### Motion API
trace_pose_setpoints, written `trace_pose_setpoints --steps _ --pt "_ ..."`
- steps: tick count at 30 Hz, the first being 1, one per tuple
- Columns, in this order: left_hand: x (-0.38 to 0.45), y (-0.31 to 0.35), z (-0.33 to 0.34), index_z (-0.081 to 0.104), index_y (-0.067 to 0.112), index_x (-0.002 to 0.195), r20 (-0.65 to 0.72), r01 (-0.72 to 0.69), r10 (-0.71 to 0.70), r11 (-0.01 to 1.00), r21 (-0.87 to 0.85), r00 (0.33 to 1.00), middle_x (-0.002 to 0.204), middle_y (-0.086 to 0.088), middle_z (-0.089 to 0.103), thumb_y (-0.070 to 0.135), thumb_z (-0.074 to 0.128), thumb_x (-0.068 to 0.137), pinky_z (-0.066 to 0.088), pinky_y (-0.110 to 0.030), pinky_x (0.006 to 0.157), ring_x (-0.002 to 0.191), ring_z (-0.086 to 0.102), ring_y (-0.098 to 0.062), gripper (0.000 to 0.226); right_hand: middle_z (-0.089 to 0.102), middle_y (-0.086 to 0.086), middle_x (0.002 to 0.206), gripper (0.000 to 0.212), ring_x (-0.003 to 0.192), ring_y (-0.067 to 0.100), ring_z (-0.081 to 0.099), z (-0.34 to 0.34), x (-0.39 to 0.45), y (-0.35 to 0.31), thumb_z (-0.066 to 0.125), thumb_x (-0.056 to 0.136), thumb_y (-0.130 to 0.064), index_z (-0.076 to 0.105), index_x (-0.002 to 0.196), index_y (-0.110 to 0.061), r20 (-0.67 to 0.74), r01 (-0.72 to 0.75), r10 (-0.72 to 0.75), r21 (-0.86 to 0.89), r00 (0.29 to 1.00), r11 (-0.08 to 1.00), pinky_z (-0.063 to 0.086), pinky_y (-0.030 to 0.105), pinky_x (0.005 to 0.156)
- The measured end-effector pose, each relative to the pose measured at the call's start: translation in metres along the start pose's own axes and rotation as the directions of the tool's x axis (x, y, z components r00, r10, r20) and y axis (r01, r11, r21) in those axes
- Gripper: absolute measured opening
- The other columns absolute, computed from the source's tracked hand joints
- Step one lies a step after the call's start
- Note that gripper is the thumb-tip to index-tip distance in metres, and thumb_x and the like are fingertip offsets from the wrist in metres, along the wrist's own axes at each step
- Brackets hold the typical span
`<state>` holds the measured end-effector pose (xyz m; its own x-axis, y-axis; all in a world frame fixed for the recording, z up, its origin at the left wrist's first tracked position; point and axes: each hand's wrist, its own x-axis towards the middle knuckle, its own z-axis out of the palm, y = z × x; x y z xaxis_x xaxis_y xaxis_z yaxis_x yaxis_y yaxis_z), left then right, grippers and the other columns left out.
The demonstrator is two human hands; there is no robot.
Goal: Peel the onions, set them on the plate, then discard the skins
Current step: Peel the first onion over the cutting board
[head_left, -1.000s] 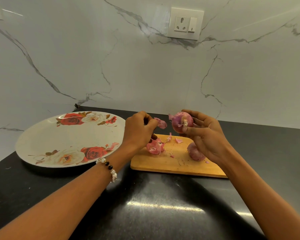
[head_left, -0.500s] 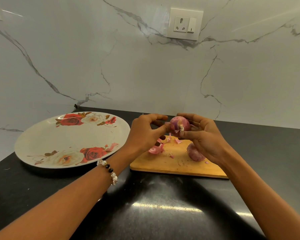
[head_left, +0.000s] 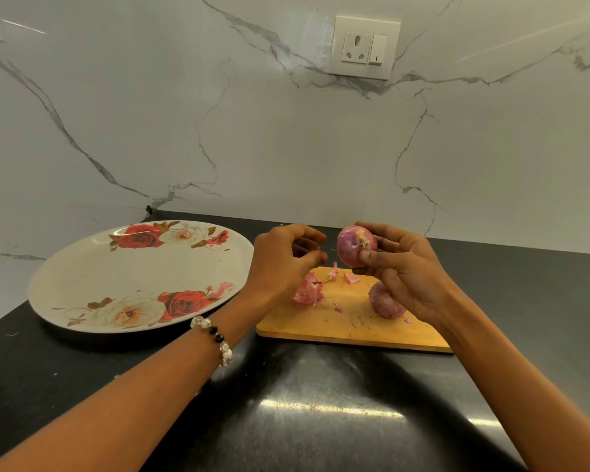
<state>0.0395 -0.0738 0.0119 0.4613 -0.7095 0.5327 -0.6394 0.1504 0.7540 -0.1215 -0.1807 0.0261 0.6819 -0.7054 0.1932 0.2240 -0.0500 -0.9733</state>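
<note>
A round white plate [head_left: 82,284] carries red and cream roses with brownish leaves. The purple-pink onion [head_left: 355,247] shows a pale root end; pink skin scraps [head_left: 309,289] lie on a honey-orange wooden board [head_left: 338,330]. The glossy counter [head_left: 286,420] looks black, perhaps speckled. White wall marble [head_left: 150,114] is grey-veined.

The room was evenly and softly lit, the marble wall [head_left: 286,137] pale and a little grey. Overhead light struck the black counter [head_left: 321,420] near me in two bright streaks of glare, with a hazy sheen spread around them. A dark shadow hugged the near rim of the plate [head_left: 82,330]. The wide lens bowed the edges outward. Focus held fairly sharp throughout.
</note>
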Motion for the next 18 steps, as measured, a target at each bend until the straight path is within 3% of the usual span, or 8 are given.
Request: trace_pose_setpoints --steps 2,6,10,14,18 --pt "-0.001 0.004 -0.001 0.07 0.02 0.106 -0.011 -0.095 0.095 0.995 0.005 0.995 0.098 0.008 0.068 0.021 0.078 0.078 0.048 -0.005 0.071 0.085 0.061 -0.001 0.029 0.061 0.02 0.122 0.043 0.105 0.033 0.066 0.0 0.001 0.001 0.06 0.083 0.012 0.062 0.122 -0.003 0.002 -0.001 0.001 0.0 1.0 1.0 0.061 0.036 0.078" --pt "-0.002 0.007 0.002 0.069 0.031 0.1 -0.047 -0.227 0.226 0.974 -0.011 0.973 0.103 0.01 0.064 0.027 0.078 0.076 0.054 -0.02 0.074 0.097 0.059 -0.005 0.026 0.065 0.022 0.118 0.052 0.101 0.036 0.068 0.002 -0.001 0.002 0.07 0.072 -0.003 0.062 0.123 -0.004 0.037 0.009 -0.007 -0.052 0.999 0.999 0.059 0.034 0.074" --pt "-0.002 0.004 0.006 0.072 0.023 0.092 -0.072 -0.235 0.237 0.971 0.036 0.969 0.103 0.005 0.063 0.03 0.079 0.074 0.055 -0.031 0.076 0.098 0.058 -0.01 0.021 0.067 0.021 0.115 0.055 0.096 0.037 0.07 0.006 -0.004 0.001 0.072 0.069 -0.01 0.061 0.123 -0.006 0.083 0.021 -0.01 -0.121 0.996 0.992 0.059 0.036 0.076" --pt "-0.001 0.001 0.01 0.072 0.016 0.088 -0.074 -0.243 0.249 0.966 0.086 0.966 0.104 0.004 0.061 0.024 0.078 0.077 0.052 -0.028 0.08 0.101 0.056 -0.013 0.015 0.066 0.02 0.116 0.054 0.096 0.035 0.071 0.008 -0.005 0.0 0.072 0.068 -0.012 0.063 0.12 -0.009 0.089 0.025 -0.01 -0.168 0.996 0.985 0.06 0.034 0.075" --pt "-0.001 -0.001 0.014 0.068 0.013 0.093 0.011 -0.22 0.22 0.969 0.112 0.975 0.112 0.0 0.055 0.019 0.072 0.084 0.048 -0.029 0.087 0.109 0.049 -0.015 0.011 0.065 0.019 0.115 0.054 0.094 0.033 0.071 0.009 -0.006 0.0 0.072 0.067 -0.011 0.063 0.12 -0.009 0.081 0.019 -0.003 -0.192 0.997 0.981 0.059 0.032 0.072"
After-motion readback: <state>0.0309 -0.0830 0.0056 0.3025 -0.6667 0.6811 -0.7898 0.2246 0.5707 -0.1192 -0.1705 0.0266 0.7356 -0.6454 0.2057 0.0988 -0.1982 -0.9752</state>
